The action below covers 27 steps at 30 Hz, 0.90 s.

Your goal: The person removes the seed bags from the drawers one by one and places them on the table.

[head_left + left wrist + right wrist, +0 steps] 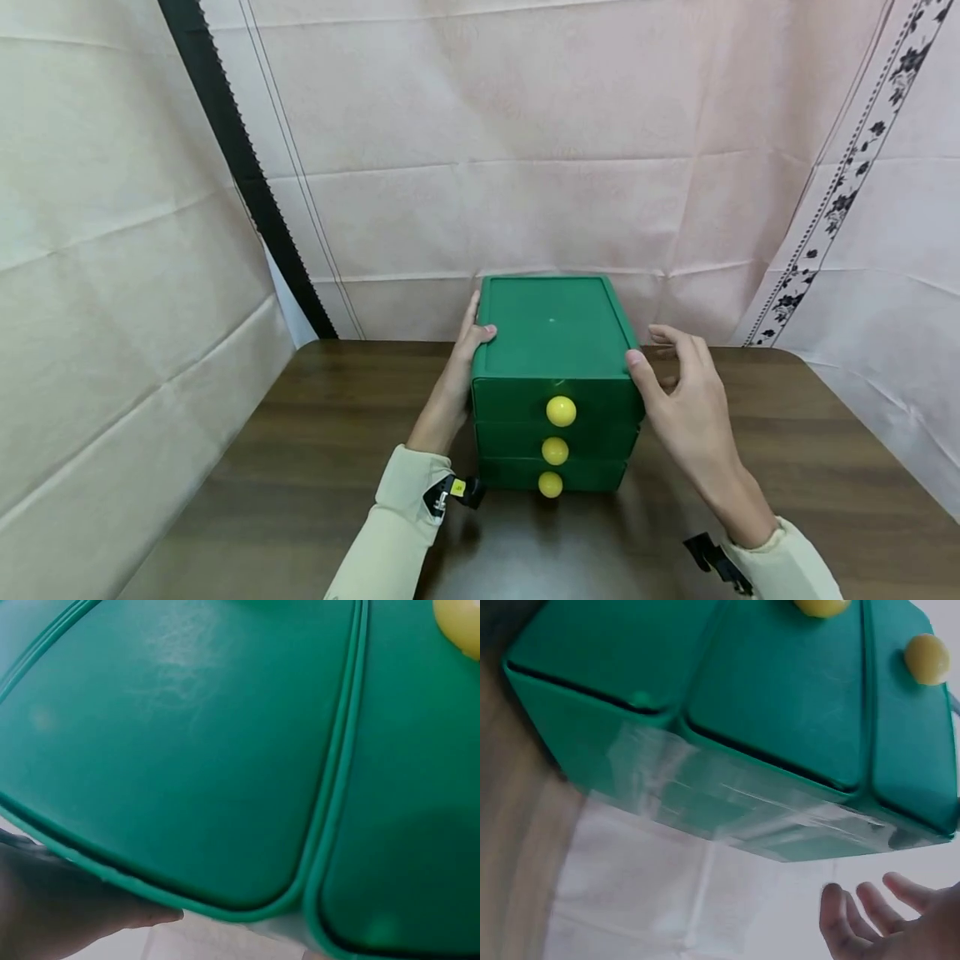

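Note:
A green drawer box (555, 329) with three stacked drawers stands upright on the table. Each drawer front carries a round yellow knob (561, 411), and the drawers look closed. Against the box's left side lies my left hand (452, 379), fingers extended along the wall and thumb at the top edge. My right hand (692, 408) hovers by the right side, thumb near the top front corner and fingers loosely bent. The right wrist view shows those fingers (885, 907) apart from the box, and clear tape (727, 802) across its side.
The brown wooden table (315, 467) extends around the box. Pale creased cloth (525, 125) hangs behind and at both sides, with a black strip (247, 175) at left and a floral band (847, 183) at right. Dark devices (716, 562) are strapped to both wrists.

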Tool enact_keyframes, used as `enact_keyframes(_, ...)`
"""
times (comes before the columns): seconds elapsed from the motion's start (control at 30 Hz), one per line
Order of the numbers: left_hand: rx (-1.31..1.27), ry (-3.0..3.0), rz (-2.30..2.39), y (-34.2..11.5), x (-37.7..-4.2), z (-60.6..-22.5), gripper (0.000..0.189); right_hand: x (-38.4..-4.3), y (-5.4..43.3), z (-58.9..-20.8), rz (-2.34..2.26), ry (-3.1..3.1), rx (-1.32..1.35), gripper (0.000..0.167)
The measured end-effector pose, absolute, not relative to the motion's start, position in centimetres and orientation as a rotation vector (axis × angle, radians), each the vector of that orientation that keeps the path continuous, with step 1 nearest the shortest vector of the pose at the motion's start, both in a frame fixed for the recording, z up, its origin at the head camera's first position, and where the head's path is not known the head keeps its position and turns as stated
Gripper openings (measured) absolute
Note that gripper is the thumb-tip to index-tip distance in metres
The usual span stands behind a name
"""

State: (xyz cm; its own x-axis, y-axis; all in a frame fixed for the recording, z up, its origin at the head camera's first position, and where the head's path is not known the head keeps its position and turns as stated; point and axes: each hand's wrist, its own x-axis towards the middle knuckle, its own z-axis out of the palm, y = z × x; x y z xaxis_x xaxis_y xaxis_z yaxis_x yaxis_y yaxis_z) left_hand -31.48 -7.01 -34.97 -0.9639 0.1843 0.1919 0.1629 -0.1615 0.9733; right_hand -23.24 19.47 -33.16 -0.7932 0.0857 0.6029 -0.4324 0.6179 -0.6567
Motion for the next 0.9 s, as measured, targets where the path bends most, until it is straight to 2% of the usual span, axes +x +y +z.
enact_keyframes(0.17,0.409,2.023,2.340,-7.1,-31.7,-35.1,0.085,-22.6,18.6,-33.2,1.018,-2.038,0.360,0.035)
enact_keyframes(0.27,0.406,2.020,2.347,-7.2,-31.5,-35.1,0.085,-22.1,17.9,-33.1,0.910,-1.915,0.457,0.032)
enact_keyframes(0.47,0.424,2.042,2.330,-7.1,-31.6,-34.8,0.087,-20.3,17.5,-31.1,0.718,-1.924,0.652,0.043)
enact_keyframes(0.67,0.411,2.055,2.335,-6.8,-31.6,-34.5,0.087,-17.2,16.8,-30.2,0.544,-2.219,0.691,0.005)
enact_keyframes(0.73,0.392,2.057,2.342,-6.9,-31.5,-34.6,0.087,-16.8,16.3,-30.5,0.525,-2.252,0.691,0.016)
enact_keyframes(0.9,0.404,2.056,2.330,-7.1,-31.4,-34.7,0.086,-16.3,15.6,-31.3,0.448,-2.312,0.702,0.024)
